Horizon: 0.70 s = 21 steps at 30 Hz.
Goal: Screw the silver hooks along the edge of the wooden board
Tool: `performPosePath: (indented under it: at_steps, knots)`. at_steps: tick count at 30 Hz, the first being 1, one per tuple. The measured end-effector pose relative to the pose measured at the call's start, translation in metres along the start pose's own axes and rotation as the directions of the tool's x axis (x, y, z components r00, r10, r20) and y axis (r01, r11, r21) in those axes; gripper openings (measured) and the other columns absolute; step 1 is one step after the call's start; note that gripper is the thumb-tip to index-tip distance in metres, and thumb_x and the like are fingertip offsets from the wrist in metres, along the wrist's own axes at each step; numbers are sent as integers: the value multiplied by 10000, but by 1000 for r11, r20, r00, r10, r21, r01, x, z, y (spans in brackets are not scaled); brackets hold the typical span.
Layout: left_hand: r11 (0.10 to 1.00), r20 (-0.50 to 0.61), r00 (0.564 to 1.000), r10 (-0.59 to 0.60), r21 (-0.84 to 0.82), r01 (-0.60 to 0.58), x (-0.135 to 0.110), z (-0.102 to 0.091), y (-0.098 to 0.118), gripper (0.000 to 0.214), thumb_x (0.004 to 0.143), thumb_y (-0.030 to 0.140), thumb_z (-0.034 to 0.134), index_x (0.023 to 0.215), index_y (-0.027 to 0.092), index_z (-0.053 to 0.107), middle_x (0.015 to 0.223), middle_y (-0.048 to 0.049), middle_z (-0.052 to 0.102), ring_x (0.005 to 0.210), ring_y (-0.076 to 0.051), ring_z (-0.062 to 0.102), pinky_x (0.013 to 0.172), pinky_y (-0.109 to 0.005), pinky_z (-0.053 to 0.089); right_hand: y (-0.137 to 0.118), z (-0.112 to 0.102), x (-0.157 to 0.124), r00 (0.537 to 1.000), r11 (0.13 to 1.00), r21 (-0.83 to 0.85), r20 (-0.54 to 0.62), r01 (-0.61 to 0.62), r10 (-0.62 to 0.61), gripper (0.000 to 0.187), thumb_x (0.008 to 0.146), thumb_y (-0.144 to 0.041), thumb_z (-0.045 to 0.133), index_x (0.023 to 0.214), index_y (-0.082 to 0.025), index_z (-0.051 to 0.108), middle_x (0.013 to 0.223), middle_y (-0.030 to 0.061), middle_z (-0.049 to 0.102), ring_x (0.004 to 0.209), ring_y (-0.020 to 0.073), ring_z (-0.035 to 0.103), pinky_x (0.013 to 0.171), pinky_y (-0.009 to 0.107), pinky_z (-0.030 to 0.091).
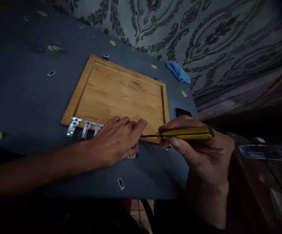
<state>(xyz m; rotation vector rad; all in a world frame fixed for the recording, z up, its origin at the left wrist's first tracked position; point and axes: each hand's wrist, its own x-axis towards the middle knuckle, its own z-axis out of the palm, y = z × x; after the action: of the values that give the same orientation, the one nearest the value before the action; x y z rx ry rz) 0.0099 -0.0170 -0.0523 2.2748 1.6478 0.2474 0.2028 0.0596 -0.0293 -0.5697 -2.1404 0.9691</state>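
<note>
A wooden board (121, 91) with a raised rim lies on a dark blue patterned cloth (29, 97). Three silver metal hooks (84, 127) are fixed along its near edge. My left hand (115, 139) rests on that edge just right of the hooks, fingers pressed together over something I cannot make out. My right hand (199, 149) grips a yellow-handled screwdriver (185, 133) held level. Its thin shaft points left and its tip meets my left fingertips at the board's edge.
A blue cloth (178, 72) lies past the board's far right corner. A small black object (183, 112) sits right of the board. Small screws and bits lie scattered on the cloth. A patterned curtain hangs behind. The table edge runs close on the right.
</note>
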Motion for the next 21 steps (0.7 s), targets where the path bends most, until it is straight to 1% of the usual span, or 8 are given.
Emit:
performPosePath:
  at_steps: [4, 8, 13, 17, 19, 21]
  knots:
    - [1000, 12, 1000, -5, -5, 5, 0, -2, 0, 523, 920, 321, 699, 1323, 126, 431, 1090, -106, 668, 1087, -289, 623, 884, -387, 464, 4, 7, 0, 998, 1000, 0, -68, 18, -18, 47, 858, -206, 779, 819, -228, 768, 859, 21, 749, 675, 152, 689, 530, 276, 552]
    - [1000, -8, 1000, 6, -22, -6, 0, -1, 0, 508, 926, 330, 692, 1314, 130, 432, 1072, -95, 665, 1088, -290, 623, 892, -391, 460, 5, 14, -3, 992, 1000, 2, -129, 0, 0, 30, 851, -228, 788, 850, -239, 760, 795, 11, 727, 621, 155, 666, 486, 289, 539]
    - [1000, -10, 1000, 2, -22, -2, 0, 1, -1, 506, 923, 327, 695, 1306, 126, 433, 1073, -102, 666, 1076, -294, 627, 866, -388, 461, 5, 19, -6, 983, 1000, 11, -181, -9, 11, 65, 845, -260, 796, 890, -245, 751, 786, 4, 707, 590, 141, 638, 439, 278, 507]
    - [999, -36, 999, 6, -38, -8, -1, 1, -2, 512, 916, 319, 700, 1307, 126, 432, 1075, -106, 672, 1064, -288, 628, 851, -379, 462, 6, 23, -6, 976, 1000, 4, -216, 13, -12, 79, 838, -262, 803, 877, -238, 739, 774, -6, 691, 582, 136, 617, 457, 291, 497]
    - [999, -33, 999, 4, -41, -5, -1, 1, -2, 515, 910, 318, 705, 1303, 127, 433, 1071, -104, 678, 1056, -281, 630, 845, -371, 463, 7, 25, -6, 969, 999, -32, -243, 29, -36, 91, 833, -263, 811, 835, -243, 723, 760, -15, 690, 589, 139, 613, 496, 309, 501]
    - [999, -31, 1000, -4, -35, 3, -1, 0, -1, 513, 905, 319, 709, 1297, 134, 435, 1069, -99, 683, 1057, -274, 631, 849, -365, 464, 8, 27, -5, 960, 996, -75, -275, 40, -59, 143, 833, -296, 813, 769, -249, 695, 732, -16, 683, 618, 154, 619, 545, 329, 504]
